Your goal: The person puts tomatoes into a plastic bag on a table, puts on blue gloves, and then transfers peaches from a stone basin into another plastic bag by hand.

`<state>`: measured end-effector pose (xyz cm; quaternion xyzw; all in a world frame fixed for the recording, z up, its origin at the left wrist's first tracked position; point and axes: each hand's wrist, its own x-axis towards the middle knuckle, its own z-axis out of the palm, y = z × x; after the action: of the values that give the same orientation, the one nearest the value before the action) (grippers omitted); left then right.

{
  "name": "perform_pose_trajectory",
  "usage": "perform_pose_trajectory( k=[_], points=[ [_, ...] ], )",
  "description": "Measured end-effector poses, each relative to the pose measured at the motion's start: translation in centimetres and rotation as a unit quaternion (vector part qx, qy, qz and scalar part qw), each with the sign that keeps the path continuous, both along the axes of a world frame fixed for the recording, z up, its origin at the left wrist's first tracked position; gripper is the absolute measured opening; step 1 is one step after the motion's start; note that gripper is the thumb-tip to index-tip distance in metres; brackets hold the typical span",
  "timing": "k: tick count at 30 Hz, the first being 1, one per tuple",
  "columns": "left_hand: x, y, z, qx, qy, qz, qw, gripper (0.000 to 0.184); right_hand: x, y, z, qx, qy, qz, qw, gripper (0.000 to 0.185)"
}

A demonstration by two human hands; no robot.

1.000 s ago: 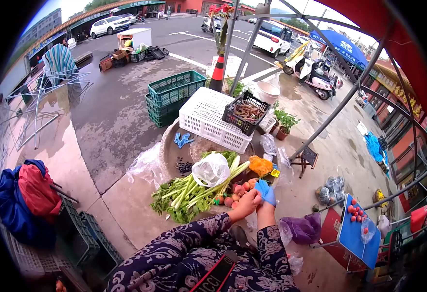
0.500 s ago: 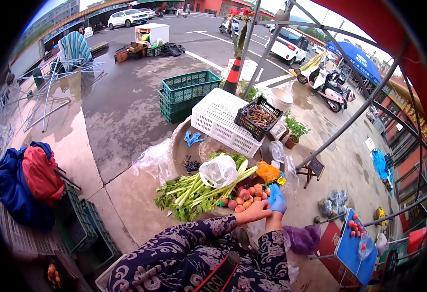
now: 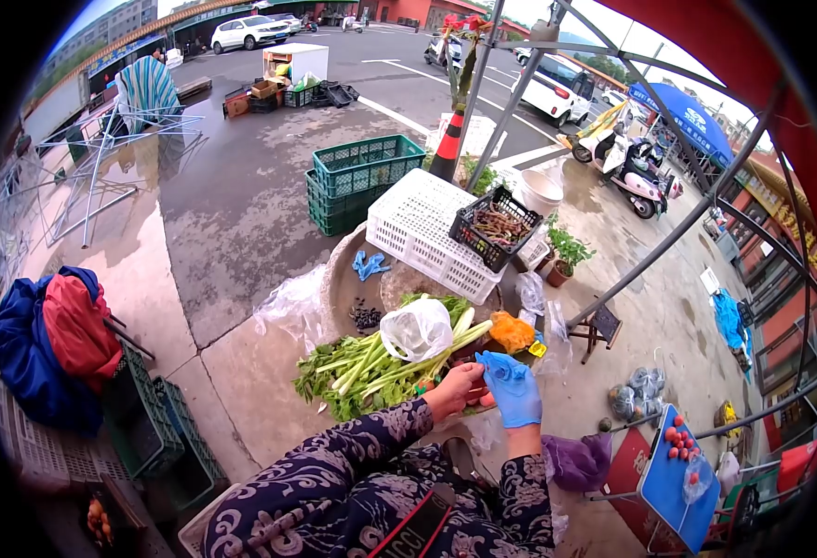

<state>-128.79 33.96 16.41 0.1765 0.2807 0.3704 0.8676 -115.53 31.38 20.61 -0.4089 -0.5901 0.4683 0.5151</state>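
My left hand (image 3: 455, 389), bare, is closed in a pinch close to the fingertips of my right hand. A blue disposable glove (image 3: 517, 405) covers my right hand (image 3: 509, 383), whose fingers are bent inward. What lies between the fingers of either hand is too small or hidden to make out. Both hands are over a pile of peaches (image 3: 486, 400), hiding most of it. Left of them lies a bunch of celery (image 3: 357, 372) with a white plastic bag (image 3: 416, 333) on top. An orange net bag (image 3: 512, 332) sits just beyond my right hand.
A white crate (image 3: 418, 232) and a black crate (image 3: 496, 226) of brown stalks stand ahead. Another blue glove (image 3: 369, 265) lies on the round stone table (image 3: 339, 288). Green crates (image 3: 364, 177) stand behind. To the right are a folding stool (image 3: 599, 325) and metal poles (image 3: 646, 251).
My left hand has moved from the glove's wrist to near its fingertips, shifting left. My gloved right hand has turned and bent its fingers, now covering more of the peaches.
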Motion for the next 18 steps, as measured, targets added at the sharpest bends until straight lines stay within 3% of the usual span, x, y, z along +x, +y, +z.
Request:
perform_pose_trajectory(
  k=[2, 4, 6, 8, 10, 12, 13, 15, 16, 17, 18],
  points=[
    [0.3, 0.4, -2.0, -0.021, 0.000, 0.017, 1.000, 0.016, -0.1, -0.1, 0.6, -0.029, 0.090, 0.027, 0.995, 0.041],
    [0.7, -0.1, -1.7, -0.045, 0.015, 0.022, 0.999, 0.016, -0.4, -0.9, 3.3, -0.137, 0.410, 0.098, 0.896, 0.038],
    [0.6, -0.6, -0.8, -0.042, 0.035, 0.016, 0.998, 0.017, -1.0, -1.8, 4.8, -0.094, 0.362, 0.081, 0.924, 0.036],
    [0.2, -0.9, 0.4, -0.012, 0.058, -0.002, 0.998, 0.018, -0.9, -1.8, 5.0, -0.090, 0.397, 0.113, 0.906, 0.041],
    [-0.1, -1.1, 0.3, 0.013, 0.062, -0.012, 0.998, 0.017, -0.3, -1.2, 5.1, -0.122, 0.511, 0.188, 0.830, 0.053],
    [-0.1, -1.4, 0.3, 0.041, 0.058, -0.026, 0.997, 0.017, -0.1, -1.1, 4.4, -0.056, 0.279, 0.114, 0.952, 0.052],
    [0.0, -1.3, 0.1, 0.054, 0.055, -0.028, 0.997, 0.017, -0.1, -1.1, 4.0, -0.025, 0.152, 0.067, 0.986, 0.052],
    [0.2, -1.3, 0.5, 0.063, 0.060, -0.017, 0.996, 0.017, 0.0, -1.0, 3.4, 0.027, -0.115, -0.029, 0.993, 0.050],
    [0.0, -1.3, 1.2, 0.055, 0.066, -0.009, 0.996, 0.017, 0.1, -1.0, 3.8, -0.010, 0.098, 0.044, 0.994, 0.051],
    [0.1, -1.3, 1.3, 0.049, 0.072, 0.005, 0.996, 0.016, 0.1, -0.9, 4.1, -0.068, 0.380, 0.128, 0.914, 0.052],
    [0.2, -1.2, 1.2, 0.044, 0.079, 0.020, 0.996, 0.016, 0.2, -0.9, 4.5, -0.118, 0.562, 0.181, 0.798, 0.053]
  ],
)
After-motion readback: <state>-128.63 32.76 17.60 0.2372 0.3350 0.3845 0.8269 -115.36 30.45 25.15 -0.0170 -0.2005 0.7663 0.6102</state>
